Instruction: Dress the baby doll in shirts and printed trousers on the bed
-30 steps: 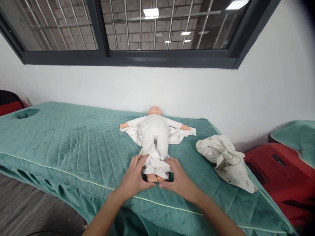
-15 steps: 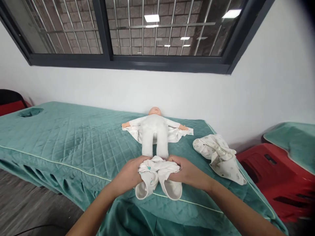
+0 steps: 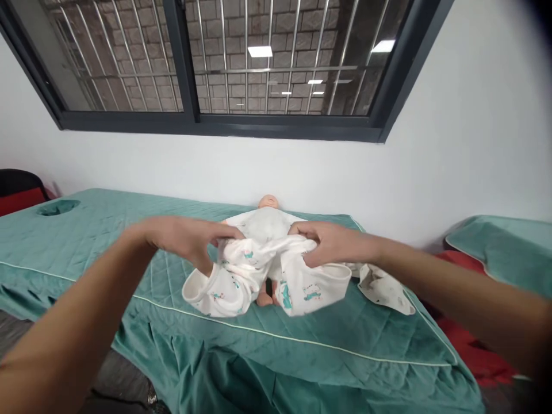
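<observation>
A baby doll in a white suit lies on its back, head toward the wall, with its bare feet toward me. Over its legs I hold a white baby garment printed with small teal figures, its two cuffed tubes spread to either side. My left hand is closed on the garment's left part, thumb and fingers curved around the cloth. On the other side my right hand grips the bunched cloth near the doll's hip. The doll's legs are mostly hidden behind the garment.
A green quilted bed with a face hole at its left end stands against the wall. At its right edge lies a white printed cloth, partly behind my right arm. A red chair stands to the right, below a barred window.
Both hands have moved up and apart along the doll's legs. The bunched garment has spread wide, its cuffs now pointing outward, and the doll's feet show below it.
</observation>
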`<state>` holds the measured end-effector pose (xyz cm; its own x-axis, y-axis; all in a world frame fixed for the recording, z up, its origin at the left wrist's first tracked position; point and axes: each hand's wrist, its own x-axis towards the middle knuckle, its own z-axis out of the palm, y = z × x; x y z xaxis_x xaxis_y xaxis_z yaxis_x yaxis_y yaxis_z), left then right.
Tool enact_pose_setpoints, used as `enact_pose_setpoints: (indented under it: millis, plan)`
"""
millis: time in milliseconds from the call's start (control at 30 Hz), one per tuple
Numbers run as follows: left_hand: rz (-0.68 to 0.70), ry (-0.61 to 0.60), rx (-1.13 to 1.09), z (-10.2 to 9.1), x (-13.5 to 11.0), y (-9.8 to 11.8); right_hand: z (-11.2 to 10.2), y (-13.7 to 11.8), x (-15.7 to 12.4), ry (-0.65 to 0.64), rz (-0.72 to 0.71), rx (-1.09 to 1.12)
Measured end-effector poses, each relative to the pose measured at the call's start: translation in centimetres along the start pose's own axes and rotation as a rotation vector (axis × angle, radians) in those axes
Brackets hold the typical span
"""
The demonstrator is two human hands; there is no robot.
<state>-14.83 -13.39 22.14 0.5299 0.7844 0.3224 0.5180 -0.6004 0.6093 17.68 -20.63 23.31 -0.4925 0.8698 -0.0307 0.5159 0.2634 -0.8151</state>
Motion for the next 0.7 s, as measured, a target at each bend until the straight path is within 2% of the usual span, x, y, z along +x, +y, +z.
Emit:
enact_pose_setpoints:
  millis: [33, 67, 100, 133, 200, 267, 367, 500, 567, 633, 700]
  plan:
    - [0.011, -0.235, 0.031, -1.5, 0.5, 0.9, -0.7, -1.2, 0.2, -0.017, -0.016, -0.083]
    - [0.014, -0.402, 0.073, -2.8, 1.0, 2.2, -1.4, -2.4, 0.3, -0.046, -0.028, -0.163]
    - [0.011, -0.475, 0.123, -3.8, 1.3, 3.6, -2.0, -3.6, 0.4, -0.081, -0.034, -0.237]
    - [0.006, -0.46, 0.18, -4.4, 1.5, 5.1, -2.6, -4.8, 0.5, -0.118, -0.036, -0.304]
    - [0.006, -0.346, 0.306, -4.8, 1.8, 8.0, -3.4, -7.0, 0.5, -0.174, -0.032, -0.39]
    - [0.018, -0.246, 0.405, -4.4, 1.8, 10.4, -3.8, -9.0, 0.5, -0.208, -0.017, -0.42]
    - [0.069, -0.139, 0.456, -3.4, 1.5, 12.7, -3.6, -11.1, 0.6, -0.234, 0.001, -0.448]
    - [0.112, 0.02, 0.411, -3.3, 1.4, 14.2, -2.5, -12.5, 0.5, -0.157, -0.029, -0.392]
    - [0.106, 0.049, 0.385, -3.7, 1.4, 14.2, -2.1, -12.8, 0.4, -0.085, -0.056, -0.33]
    - [0.084, 0.017, 0.386, -4.2, 1.1, 14.0, -2.1, -13.1, 0.3, -0.015, -0.077, -0.326]
    - [0.052, -0.076, 0.402, -4.9, 0.6, 13.4, -2.7, -13.3, 0.1, 0.022, -0.088, -0.386]
